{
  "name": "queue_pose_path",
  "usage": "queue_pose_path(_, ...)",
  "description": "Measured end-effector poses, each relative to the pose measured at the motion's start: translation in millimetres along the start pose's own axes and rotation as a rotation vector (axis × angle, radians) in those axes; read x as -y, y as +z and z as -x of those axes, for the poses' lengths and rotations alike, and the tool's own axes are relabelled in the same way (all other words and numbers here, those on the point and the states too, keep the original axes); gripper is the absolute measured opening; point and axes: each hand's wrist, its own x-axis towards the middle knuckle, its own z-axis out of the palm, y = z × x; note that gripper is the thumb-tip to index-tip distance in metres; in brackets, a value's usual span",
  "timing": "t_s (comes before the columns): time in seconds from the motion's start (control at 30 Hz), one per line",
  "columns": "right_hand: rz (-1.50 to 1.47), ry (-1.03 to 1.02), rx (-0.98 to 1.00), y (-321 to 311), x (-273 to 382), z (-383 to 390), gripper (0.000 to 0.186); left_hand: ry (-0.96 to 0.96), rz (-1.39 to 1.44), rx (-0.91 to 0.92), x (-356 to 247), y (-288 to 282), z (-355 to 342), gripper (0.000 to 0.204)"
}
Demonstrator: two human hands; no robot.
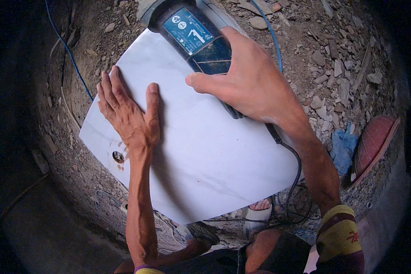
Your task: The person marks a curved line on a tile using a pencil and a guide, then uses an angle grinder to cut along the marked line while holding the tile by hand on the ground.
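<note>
A large white tile [214,155] with faint grey veins lies across the ground in front of me. Near its left edge is a small round hole [118,157] with brown stains around it. My left hand [131,114] rests on the tile's left part, palm down, with its thumb spread. In my right hand [255,77] is the rear body of a dark angle grinder [192,36], which carries a blue label. The grinder reaches over the tile's far edge. Its front end is cut off by the picture's top, so the disc is hidden.
A black power cord [299,166] runs from the grinder toward my feet. Stone rubble [333,77] covers the ground on the right. Blue cords lie at the far left [64,43] and far right [273,34]. Crumpled blue plastic [343,148] sits beside a reddish rounded object [374,146].
</note>
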Motion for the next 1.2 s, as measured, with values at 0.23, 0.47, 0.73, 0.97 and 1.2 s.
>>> queue_pose_path(0.23,-0.013,-0.042,-0.019,1.9,-4.3,-2.2,0.063,-0.009,-0.011,0.005,-0.4,-1.2,0.5,0.098)
queue_pose_path(0.47,-0.052,-0.028,-0.01,-0.1,-0.2,-3.5,0.062,-0.008,-0.005,0.0,-0.1,0.5,0.6,0.098)
queue_pose_path(0.73,-0.068,-0.028,-0.015,1.4,-1.0,-4.8,0.063,-0.008,-0.006,0.003,-0.7,-1.3,0.5,0.098)
queue_pose_path(0.97,-0.02,-0.054,-0.028,2.5,-4.0,-4.8,0.062,-0.013,0.001,-0.004,-1.3,-1.0,0.0,0.098)
queue_pose_path(1.2,-0.068,-0.05,0.0,-0.2,0.2,-4.3,0.068,-0.021,-0.011,0.002,-3.0,-2.1,0.2,0.097)
